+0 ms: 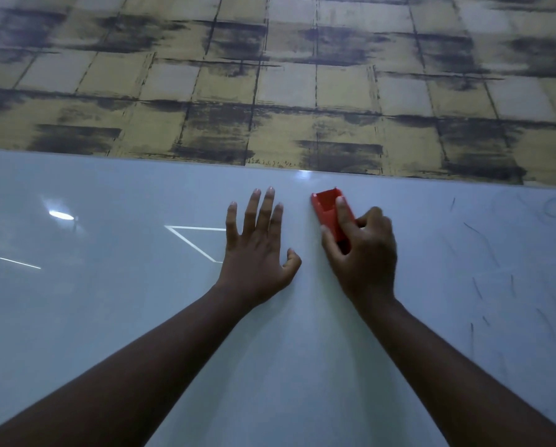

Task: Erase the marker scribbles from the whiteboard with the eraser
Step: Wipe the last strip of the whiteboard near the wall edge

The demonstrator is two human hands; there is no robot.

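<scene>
Open board on both sides of the hands

The left hand [257,250] lies flat just beside the eraser [330,214], blocking strokes leftward; the whiteboard [109,317] lies bare rightward toward the scribbles [483,243].

right hand [363,253] hides the eraser's [326,206] near end; faint scribbles [483,240] perhaps blurred.

Office or classroom: whiteboard [109,317], patterned wallpaper [270,75].

Both bare forearms reach forward. Left hand [260,243] lies flat, palm down, fingers [267,208] straight and spread, thumb out. Right hand [363,253] has fingers curled in a grip, index finger extended forward.
</scene>
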